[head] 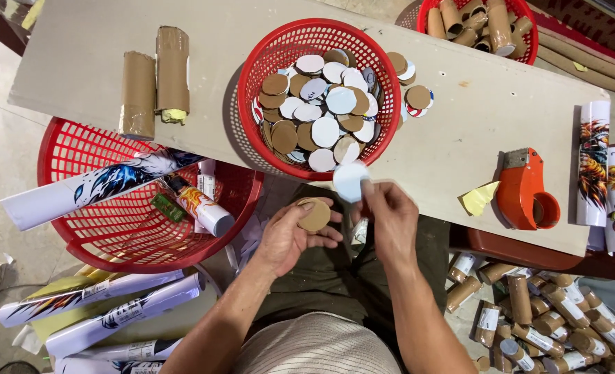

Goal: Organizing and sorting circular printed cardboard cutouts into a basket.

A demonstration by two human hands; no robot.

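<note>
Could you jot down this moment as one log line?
left hand: holds brown cardboard disc | right hand: pinches white disc | red basket of discs ahead on board | tape dispenser at right

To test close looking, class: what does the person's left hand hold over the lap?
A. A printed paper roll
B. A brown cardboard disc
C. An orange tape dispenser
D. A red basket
B: the left hand grips a round brown cardboard disc, while the right hand pinches a white disc beside it.
</note>
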